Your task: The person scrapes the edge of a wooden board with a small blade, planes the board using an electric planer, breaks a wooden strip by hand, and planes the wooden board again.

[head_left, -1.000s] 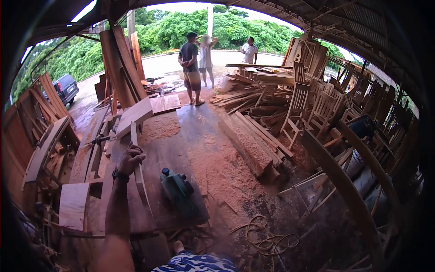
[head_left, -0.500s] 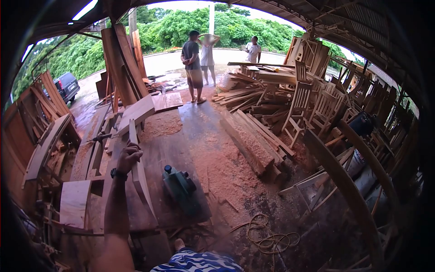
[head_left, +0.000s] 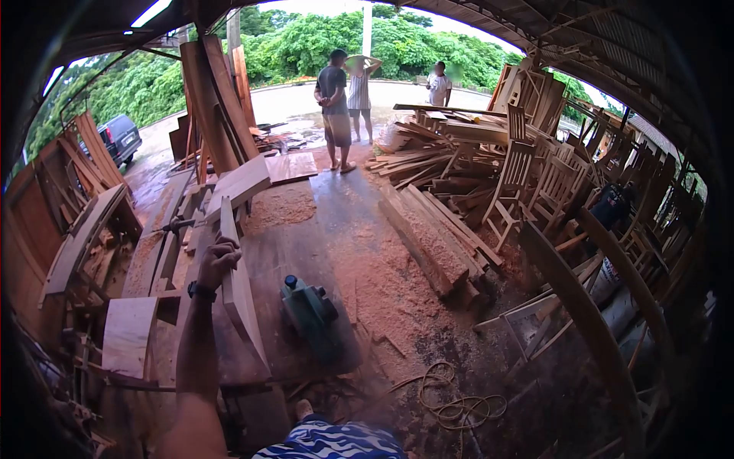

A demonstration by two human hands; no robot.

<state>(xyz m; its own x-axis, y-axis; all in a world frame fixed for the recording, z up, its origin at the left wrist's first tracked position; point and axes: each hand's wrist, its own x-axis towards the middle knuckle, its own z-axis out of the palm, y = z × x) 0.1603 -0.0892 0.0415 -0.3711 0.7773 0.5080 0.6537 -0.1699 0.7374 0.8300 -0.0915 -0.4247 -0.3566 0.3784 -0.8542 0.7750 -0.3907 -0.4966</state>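
Note:
My left hand (head_left: 220, 258), with a dark watch at the wrist, is closed on a long narrow wooden board (head_left: 242, 306). The board stands on its edge on the worktable (head_left: 264, 359), its far end close to a thick slab of wood (head_left: 238, 182). A green electric hand planer (head_left: 312, 314) rests on the table to the right of the board. A clamp (head_left: 174, 225) sits beyond my hand on the left. My right hand is out of view.
Wood shavings (head_left: 397, 283) cover the floor, where heavy beams (head_left: 420, 245) lie. Coiled yellow cord (head_left: 451, 402) is at lower right. Wooden chairs (head_left: 511, 180) and stacked lumber (head_left: 440, 145) fill the right side. Several people, including one in dark clothes (head_left: 334, 107), stand beyond.
The view has shifted slightly, so the scene sits a little to the right and the hand slightly lower. My left hand stays on the board. The planer remains in place.

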